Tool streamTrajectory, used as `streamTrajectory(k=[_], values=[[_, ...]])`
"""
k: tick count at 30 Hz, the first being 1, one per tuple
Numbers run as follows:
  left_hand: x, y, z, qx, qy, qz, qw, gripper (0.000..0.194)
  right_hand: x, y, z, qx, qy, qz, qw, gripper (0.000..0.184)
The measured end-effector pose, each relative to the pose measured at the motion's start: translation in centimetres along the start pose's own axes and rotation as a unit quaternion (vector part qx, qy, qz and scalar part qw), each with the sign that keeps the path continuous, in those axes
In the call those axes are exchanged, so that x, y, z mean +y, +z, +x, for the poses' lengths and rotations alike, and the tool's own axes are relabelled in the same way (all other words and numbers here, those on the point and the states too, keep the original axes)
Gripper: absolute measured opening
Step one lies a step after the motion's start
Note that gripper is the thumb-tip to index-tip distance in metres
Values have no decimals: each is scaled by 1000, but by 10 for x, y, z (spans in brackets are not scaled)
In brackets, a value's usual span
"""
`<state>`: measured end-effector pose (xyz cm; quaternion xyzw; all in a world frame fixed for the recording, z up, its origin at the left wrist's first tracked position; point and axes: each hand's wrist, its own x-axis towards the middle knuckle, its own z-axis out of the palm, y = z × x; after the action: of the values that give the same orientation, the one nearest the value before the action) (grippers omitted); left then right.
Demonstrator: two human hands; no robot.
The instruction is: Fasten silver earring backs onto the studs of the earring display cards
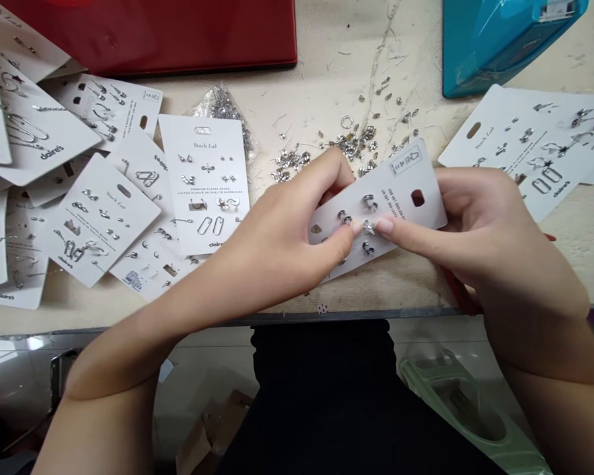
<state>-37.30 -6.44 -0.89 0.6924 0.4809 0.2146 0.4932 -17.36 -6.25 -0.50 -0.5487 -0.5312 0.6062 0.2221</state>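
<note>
Earring card (406,191), white Claire's backing with silver studs, held tilted above the desk (400,284) near its near edge, between both hands. Left hand (277,244) pinches the card's left end, thumb and fingers closed in tight by a stud. Right hand (480,224) grips the right end, index fingertip (383,225) pressed beside a stud. Loose silver earring pieces (346,142) lie scattered just beyond the card. Clear bag (222,112) of silver pieces sits partly under a stud card (202,185) to the left. More cards (525,138) lie right, red case (143,33) far left, teal case (505,39) far right.
</note>
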Motion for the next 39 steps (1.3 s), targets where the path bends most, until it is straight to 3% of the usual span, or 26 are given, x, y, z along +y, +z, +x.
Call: streamTrajectory(k=[6,18,24,29,39], values=[[-2,0,1,-3,1,7,1000,22,3,-2,1,0,-20,-8,1000,17],[-1,0,1,-20,9,8,1000,21,-1,-2,-2,-6,-16,-21,1000,22],[1,-1,1,-29,10,3,1000,23,-4,-10,-1,-43,-9,-56,997,22],[2,-2,0,-32,10,6,999,23,-7,-18,2,-109,-7,-14,994,20],[1,-2,0,-30,2,9,1000,24,-6,-8,1,-70,20,7,997,25]])
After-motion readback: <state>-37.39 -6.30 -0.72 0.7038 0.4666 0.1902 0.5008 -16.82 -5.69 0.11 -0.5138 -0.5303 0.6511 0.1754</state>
